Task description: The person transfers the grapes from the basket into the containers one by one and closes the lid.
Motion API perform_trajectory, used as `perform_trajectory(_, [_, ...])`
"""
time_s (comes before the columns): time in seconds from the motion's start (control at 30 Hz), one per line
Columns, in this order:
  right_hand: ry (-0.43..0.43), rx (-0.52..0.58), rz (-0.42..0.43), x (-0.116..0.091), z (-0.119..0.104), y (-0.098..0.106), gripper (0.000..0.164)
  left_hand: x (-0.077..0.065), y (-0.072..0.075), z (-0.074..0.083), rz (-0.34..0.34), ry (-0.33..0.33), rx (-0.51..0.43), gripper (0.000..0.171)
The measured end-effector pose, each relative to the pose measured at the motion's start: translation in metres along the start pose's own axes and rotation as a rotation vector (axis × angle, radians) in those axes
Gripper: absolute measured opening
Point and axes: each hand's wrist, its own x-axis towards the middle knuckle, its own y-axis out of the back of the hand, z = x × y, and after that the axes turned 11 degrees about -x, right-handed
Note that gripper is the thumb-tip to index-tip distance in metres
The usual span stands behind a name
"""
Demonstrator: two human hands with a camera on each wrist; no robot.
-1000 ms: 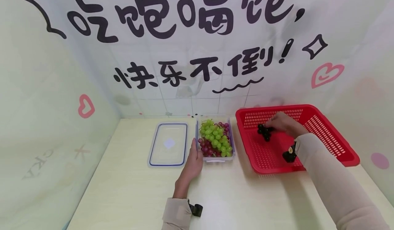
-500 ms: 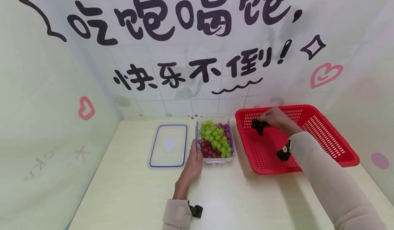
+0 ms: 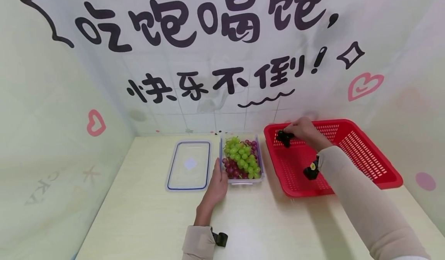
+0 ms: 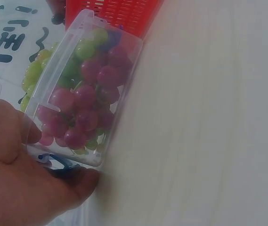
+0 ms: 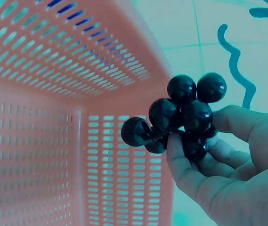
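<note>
My right hand [image 3: 304, 130] pinches a small bunch of black grapes [image 3: 285, 137] above the far left part of the red basket [image 3: 288, 186]. In the right wrist view, the thumb and fingers close around the dark, glossy grapes [image 5: 197, 115]. A clear plastic food container [image 3: 240, 181] stands left of the basket. It holds green grapes [image 3: 243, 155] lying over red grapes [image 3: 233, 169]. My left hand [image 3: 217, 186] grips the container's near left corner; in the left wrist view, thumb and fingers lie on two sides of that corner.
A clear lid [image 3: 189, 165] with a blue seal lies flat on the pale table [image 3: 146, 213], left of the container. Behind the table stands a white wall sheet [image 3: 194, 121] with large black lettering. Other sheets close off both sides.
My right hand has moved left and slightly up with the black grapes, toward the basket's left rim. My left hand stays at the container.
</note>
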Motion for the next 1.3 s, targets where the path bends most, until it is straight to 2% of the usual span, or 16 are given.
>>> perform_trajectory(0.3, [0.027,0.057,0.038,-0.003,-0.018,-0.007,0.030,0.002,-0.002,0.001,-0.011,-0.022,-0.008,0.061])
perform_trajectory(0.6, [0.089,0.155,0.090,-0.001,-0.028,-0.021,0.031,-0.003,-0.003,0.002,-0.010,0.002,-0.005,0.061])
perform_trajectory(0.87, [0.103,0.285,0.084,0.002,-0.037,-0.032,0.032,-0.004,-0.002,0.001,-0.005,0.009,-0.004,0.061])
perform_trajectory(1.13, [0.106,0.311,0.099,0.009,-0.046,-0.040,0.031,-0.001,0.000,0.001,0.004,-0.007,0.012,0.061])
perform_trajectory(1.3, [0.094,0.350,0.075,0.011,-0.052,-0.048,0.033,-0.001,0.002,0.001,0.007,-0.011,0.015,0.061])
